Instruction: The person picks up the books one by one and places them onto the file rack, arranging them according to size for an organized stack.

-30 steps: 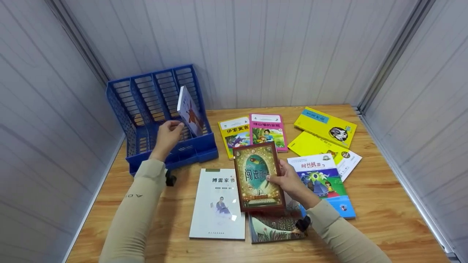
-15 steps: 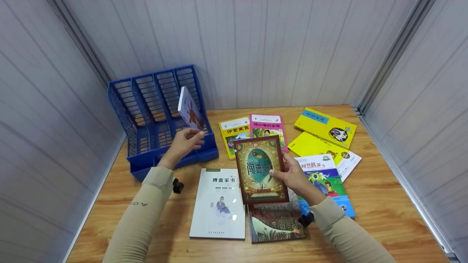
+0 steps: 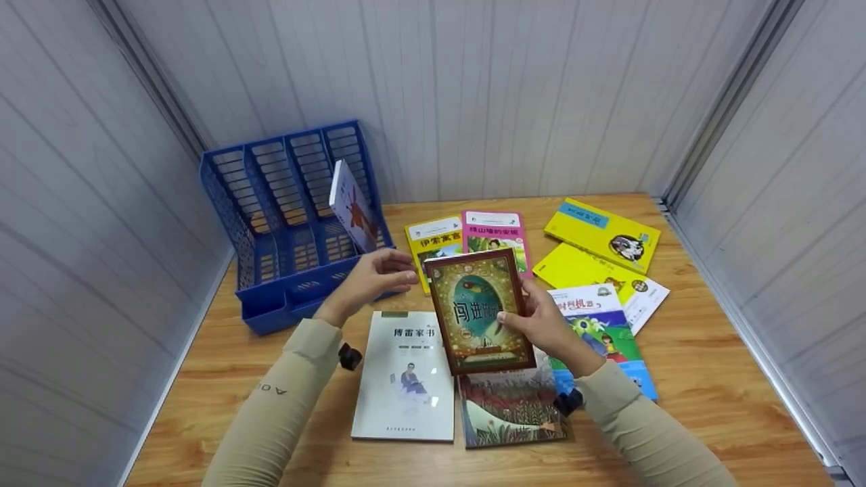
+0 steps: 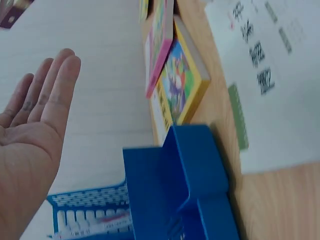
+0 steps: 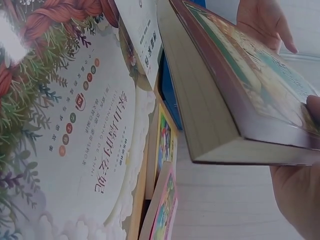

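My right hand (image 3: 547, 323) grips a thick brown-and-gold book (image 3: 479, 311) by its right edge, thumb on the front cover. In the right wrist view the book (image 5: 250, 75) shows its page block, raised over the other books. My left hand (image 3: 375, 279) holds nothing; its fingers are extended near the book's left side, as the left wrist view of the hand (image 4: 40, 120) also shows. A thin book with a white spine (image 3: 353, 206) stands in the rightmost slot of a blue file rack (image 3: 270, 297), behind the left hand.
On the wooden table lie a white book (image 3: 404, 385), a dark illustrated book (image 3: 514, 412) under the held one, and a blue-and-white book (image 3: 602, 331). Farther back are a yellow book (image 3: 426, 237), a pink book (image 3: 497, 223) and yellow books (image 3: 602, 233) at right. Panel walls enclose the table.
My left hand has moved from the book in the rack rightward and nearer, toward the held book. My right hand has raised the brown book slightly.
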`<state>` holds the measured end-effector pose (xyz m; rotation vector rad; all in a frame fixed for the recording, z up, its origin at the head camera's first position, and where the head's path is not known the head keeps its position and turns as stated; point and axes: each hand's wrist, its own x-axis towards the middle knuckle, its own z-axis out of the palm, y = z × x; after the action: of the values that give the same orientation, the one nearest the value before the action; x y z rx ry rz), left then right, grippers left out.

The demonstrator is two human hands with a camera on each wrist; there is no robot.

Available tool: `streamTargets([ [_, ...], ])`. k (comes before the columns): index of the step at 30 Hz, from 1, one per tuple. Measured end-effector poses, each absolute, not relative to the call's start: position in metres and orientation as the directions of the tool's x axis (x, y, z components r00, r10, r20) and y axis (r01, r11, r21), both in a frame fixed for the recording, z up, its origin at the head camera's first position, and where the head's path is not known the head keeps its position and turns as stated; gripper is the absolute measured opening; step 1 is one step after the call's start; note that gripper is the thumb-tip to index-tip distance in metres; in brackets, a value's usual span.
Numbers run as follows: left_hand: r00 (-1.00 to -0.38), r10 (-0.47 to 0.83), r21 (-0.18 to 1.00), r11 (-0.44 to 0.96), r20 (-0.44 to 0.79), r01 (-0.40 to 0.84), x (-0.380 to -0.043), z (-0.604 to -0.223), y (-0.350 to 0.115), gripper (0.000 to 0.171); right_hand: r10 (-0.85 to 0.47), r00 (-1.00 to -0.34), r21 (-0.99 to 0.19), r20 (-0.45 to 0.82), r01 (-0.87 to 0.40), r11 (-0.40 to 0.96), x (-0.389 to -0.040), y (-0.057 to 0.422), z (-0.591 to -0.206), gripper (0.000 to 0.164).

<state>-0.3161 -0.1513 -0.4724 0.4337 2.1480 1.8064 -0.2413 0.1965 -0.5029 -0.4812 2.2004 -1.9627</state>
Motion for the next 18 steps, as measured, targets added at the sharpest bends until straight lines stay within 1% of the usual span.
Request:
streamTargets([
  [4, -0.881, 0.472, 0.99, 0.134, -0.036, 0.031, -0.311, -0.473, -0.142, 0.049, -0.37, -0.923, -0.985, 0.104, -0.147, 0.089, -0.24, 0.196, -0.503, 0.075],
  [8, -0.853, 0.522, 0.989, 0.135, -0.018, 0.062, -0.307, -0.47, -0.134, 0.051, -0.413, -0.903, -0.983, 0.12, -0.167, 0.08, -0.237, 0.195, -0.503, 0.074],
  [13, -0.827, 0.562, 0.976, 0.186, -0.013, 0.112, -0.302, -0.462, -0.126, 0.051, -0.464, -0.877, -0.973, 0.126, -0.201, 0.114, -0.233, 0.195, -0.503, 0.07],
  [18, -0.799, 0.601, 0.952, 0.257, -0.026, 0.163, -0.298, -0.456, -0.12, 0.045, -0.503, -0.857, -0.963, 0.111, -0.218, 0.159, -0.23, 0.192, -0.5, 0.068],
])
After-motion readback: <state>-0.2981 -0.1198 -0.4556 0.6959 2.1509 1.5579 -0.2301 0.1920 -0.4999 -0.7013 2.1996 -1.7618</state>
